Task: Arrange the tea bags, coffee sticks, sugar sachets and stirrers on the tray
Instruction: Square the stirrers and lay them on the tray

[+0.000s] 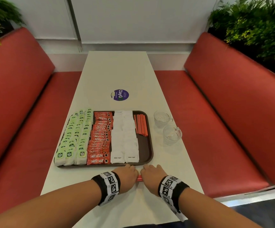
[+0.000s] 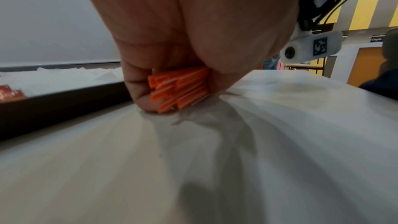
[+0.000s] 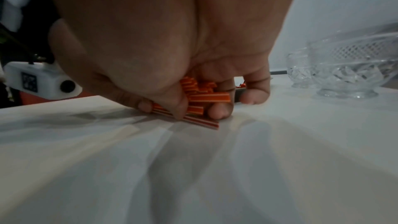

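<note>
You've got the loose bundle of stirrers (image 1: 139, 178) lying crosswise on the table (image 1: 166, 170), left hand (image 1: 126, 176) curled round one end, right hand (image 1: 152, 176) round the other. The free strip of tray (image 1: 147, 155) sits just ahead and slightly right, so you'd probably swing the bundle lengthwise.

tray (image 1: 150, 150): brown; tea bags (image 1: 75, 137), coffee sticks (image 1: 101, 137), sugar sachets (image 1: 125, 137) in rows
stirrers (image 1: 140, 125): far-right corner
loose stirrers (image 1: 139, 178): bundled on table, near edge

On the table (image 1: 117, 71), the tray (image 1: 150, 145) is holding tea bags (image 1: 74, 137) leftmost, then coffee sticks (image 1: 100, 137), sugar sachets (image 1: 125, 137), stirrers (image 1: 140, 125); two glass cups (image 1: 168, 127) are standing right of it.
</note>
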